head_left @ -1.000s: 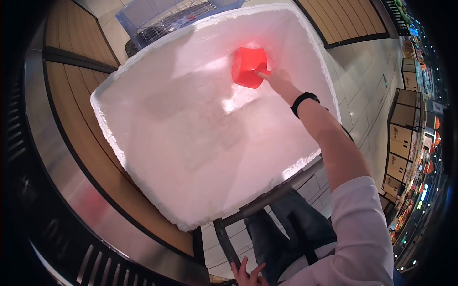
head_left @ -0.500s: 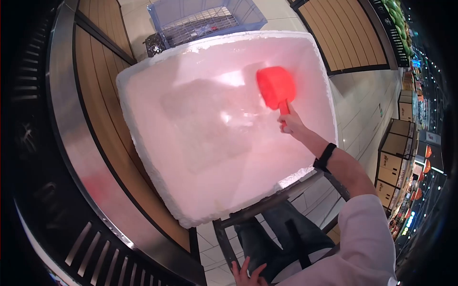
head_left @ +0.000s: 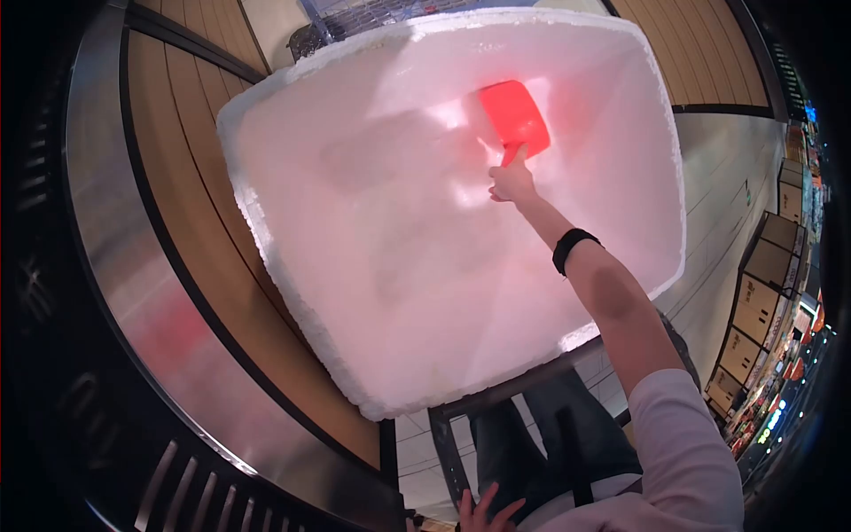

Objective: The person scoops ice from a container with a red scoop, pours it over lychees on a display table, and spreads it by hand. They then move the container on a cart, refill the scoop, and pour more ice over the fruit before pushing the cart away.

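Note:
My right hand [head_left: 511,182] reaches deep into a large white foam box [head_left: 266,257] and grips the handle of a red plastic scoop [head_left: 514,117]. The scoop's bowl lies against the white bed inside the box, near its far side. A black band sits on my right wrist. My left hand [head_left: 486,512] shows only at the bottom edge, fingers spread, next to a dark metal frame [head_left: 448,452]; it holds nothing that I can see.
The foam box rests on the metal frame beside a wood-panelled counter [head_left: 177,177] with a curved steel rim [head_left: 133,310]. A blue crate [head_left: 355,13] stands beyond the box. Tiled floor and stacked cartons [head_left: 753,310] lie to the right.
The scoop has swung toward the far side of the box and my right arm stretched further in. My view has moved closer over the box.

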